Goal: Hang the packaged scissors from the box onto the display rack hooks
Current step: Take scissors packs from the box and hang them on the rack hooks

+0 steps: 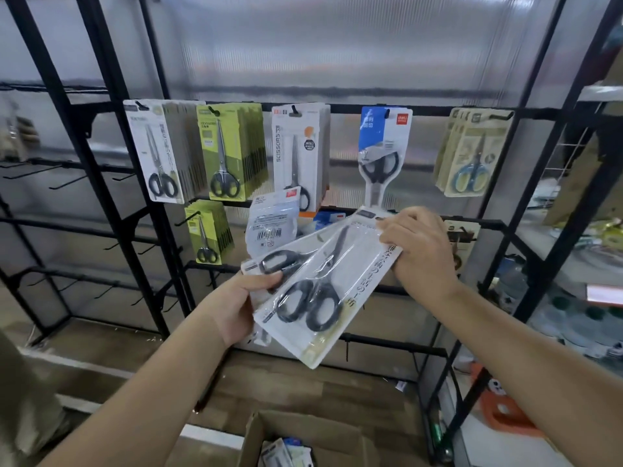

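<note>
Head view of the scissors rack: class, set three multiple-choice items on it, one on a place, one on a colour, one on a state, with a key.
1. Where is the cardboard box?
A. on the rack's top bar
B. on the floor below the hands
C. under the left arm

2. What colour are the handles of the scissors in the front white pack?
A. black
B. red
C. yellow

3. How is the front white pack held?
A. hanging on a hook
B. lying in the box
C. gripped by both hands

Key: 1 B, it sits at the bottom edge. 2 A, both loops are black. 3 C, left hand and right hand grip it.
</note>
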